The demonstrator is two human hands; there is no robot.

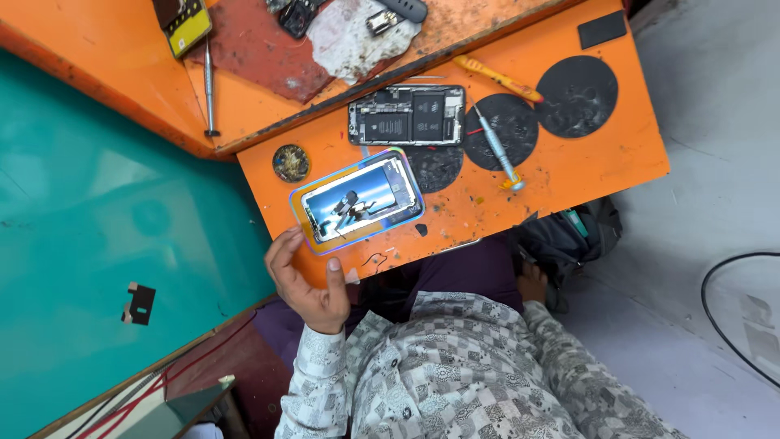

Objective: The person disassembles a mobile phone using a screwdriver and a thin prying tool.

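Note:
My left hand (307,280) rests at the near edge of an orange workbench (569,171), fingers loosely apart and holding nothing. Its fingertips lie just beside a phone (357,202) with a lit screen and a shiny rainbow-edged frame, lying flat. Beyond that lies an opened phone (406,114) with its battery and boards showing. My right hand (532,284) is low by my lap, against a grey bag (569,236); its fingers are mostly hidden.
A blue-grey screwdriver (497,149) and an orange-handled tool (497,79) lie among round black pads (577,96). A small round metal disc (291,162) sits left of the lit phone. A white rag (357,36) and another screwdriver (209,81) lie on the upper shelf. A black cable (731,309) runs on the floor.

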